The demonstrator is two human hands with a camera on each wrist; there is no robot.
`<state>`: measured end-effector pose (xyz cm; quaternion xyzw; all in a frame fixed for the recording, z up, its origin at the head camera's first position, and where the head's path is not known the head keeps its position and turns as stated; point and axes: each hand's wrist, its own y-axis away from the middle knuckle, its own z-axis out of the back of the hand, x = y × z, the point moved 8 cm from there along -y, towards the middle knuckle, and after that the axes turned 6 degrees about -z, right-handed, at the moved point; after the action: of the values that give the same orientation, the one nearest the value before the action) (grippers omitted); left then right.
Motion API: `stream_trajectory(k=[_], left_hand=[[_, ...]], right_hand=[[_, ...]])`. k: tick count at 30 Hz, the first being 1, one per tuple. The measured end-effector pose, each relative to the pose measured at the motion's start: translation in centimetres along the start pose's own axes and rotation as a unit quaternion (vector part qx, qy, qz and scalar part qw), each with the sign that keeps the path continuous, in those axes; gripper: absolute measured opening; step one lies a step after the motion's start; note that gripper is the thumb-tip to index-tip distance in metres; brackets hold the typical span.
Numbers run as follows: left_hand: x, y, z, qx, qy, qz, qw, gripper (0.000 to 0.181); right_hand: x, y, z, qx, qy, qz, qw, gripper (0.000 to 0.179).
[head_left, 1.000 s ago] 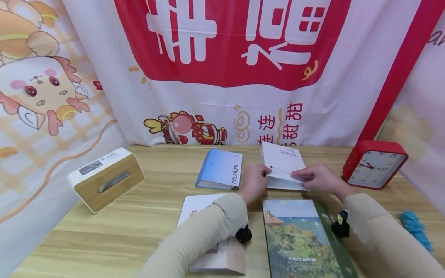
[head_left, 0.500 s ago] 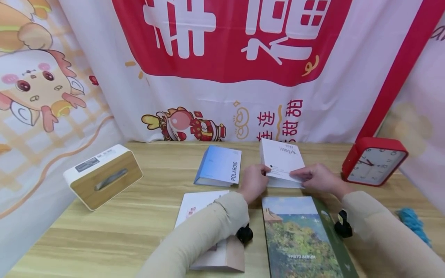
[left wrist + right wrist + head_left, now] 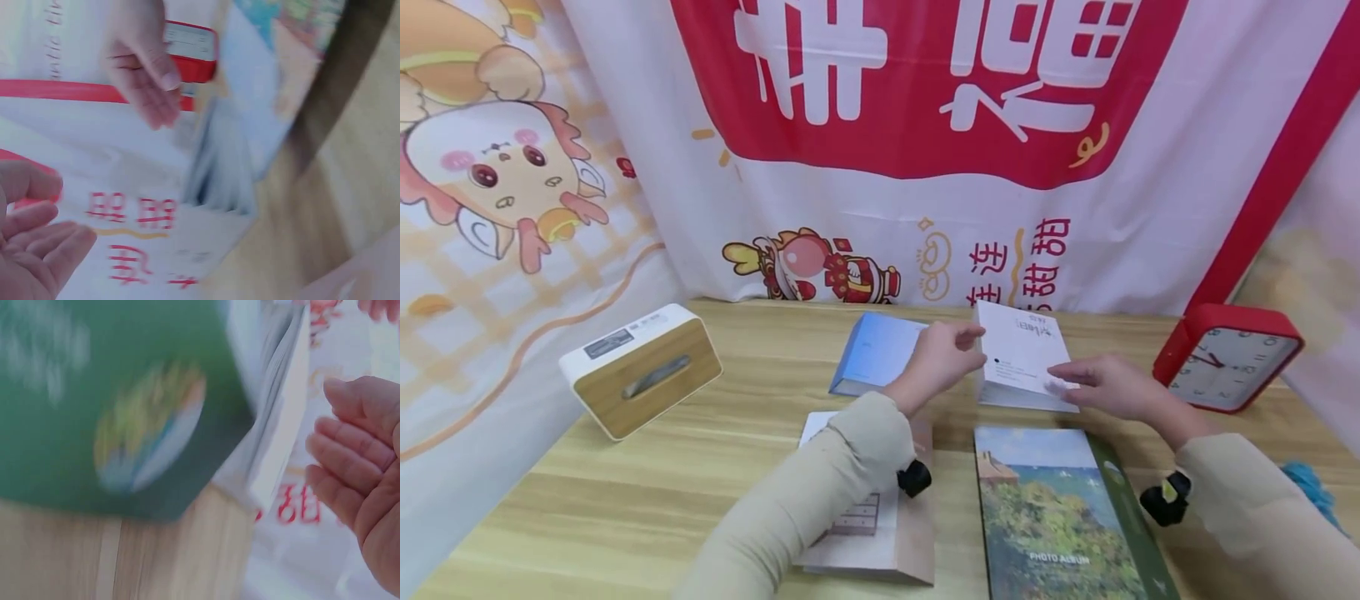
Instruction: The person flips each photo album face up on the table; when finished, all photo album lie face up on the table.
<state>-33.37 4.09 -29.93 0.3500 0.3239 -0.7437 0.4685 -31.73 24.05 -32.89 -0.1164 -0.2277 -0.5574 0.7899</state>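
A thick white book with small dark print on its cover lies at the back of the table. Just off its left edge, my left hand hovers with relaxed fingers and overlaps the blue POLAROID album. My right hand is at the book's lower right corner, its fingers fairly straight and overlapping the cover. In the left wrist view, the page edges of the white book fan out between my two hands, and my left hand holds nothing. The right wrist view has my right hand with bare, loosely bent fingers.
Nearer me lie a painted photo album with a green side and a white-and-pink book, partly under my left sleeve. A red clock stands at right, a white-and-wood box at left. Blue yarn lies far right.
My left hand has let go of the white book's left edge and moved up. My right fingers have loosened and drawn slightly right. The book stays about where it was.
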Motion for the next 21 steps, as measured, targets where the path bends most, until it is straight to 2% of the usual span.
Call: stream_trajectory(k=[4, 7, 10, 13, 16, 19, 21], left_hand=[[-1.7, 1.4, 1.9, 0.025, 0.038, -0.030, 0.9985, 0.046], [-2.5, 2.8, 2.9, 0.045, 0.022, -0.052, 0.9974, 0.051], [-2.8, 4.4, 3.6, 0.069, -0.015, -0.075, 0.9946, 0.054], [-2.6, 6.0, 4.3, 0.092, -0.046, -0.098, 0.9898, 0.054], [-2.2, 7.5, 5.1, 0.107, -0.056, -0.114, 0.9861, 0.055], [-1.3, 9.2, 5.8, 0.116, -0.065, -0.114, 0.9847, 0.054], [-0.3, 10.4, 6.1, 0.119, -0.074, -0.103, 0.9848, 0.053]], right_hand=[[2.4, 1.1, -0.1, -0.005, -0.031, 0.010, 0.9995, 0.050], [4.0, 2.0, -0.6, 0.003, -0.089, 0.016, 0.9959, 0.056], [5.2, 2.7, -1.4, 0.020, -0.154, 0.011, 0.9879, 0.061], [6.0, 3.4, -2.5, 0.035, -0.214, -0.006, 0.9761, 0.066], [6.9, 3.9, -3.7, 0.047, -0.269, -0.020, 0.9617, 0.069], [8.2, 4.2, -5.1, 0.062, -0.330, -0.008, 0.9419, 0.069], [9.1, 4.4, -6.1, 0.078, -0.363, 0.003, 0.9284, 0.070]])
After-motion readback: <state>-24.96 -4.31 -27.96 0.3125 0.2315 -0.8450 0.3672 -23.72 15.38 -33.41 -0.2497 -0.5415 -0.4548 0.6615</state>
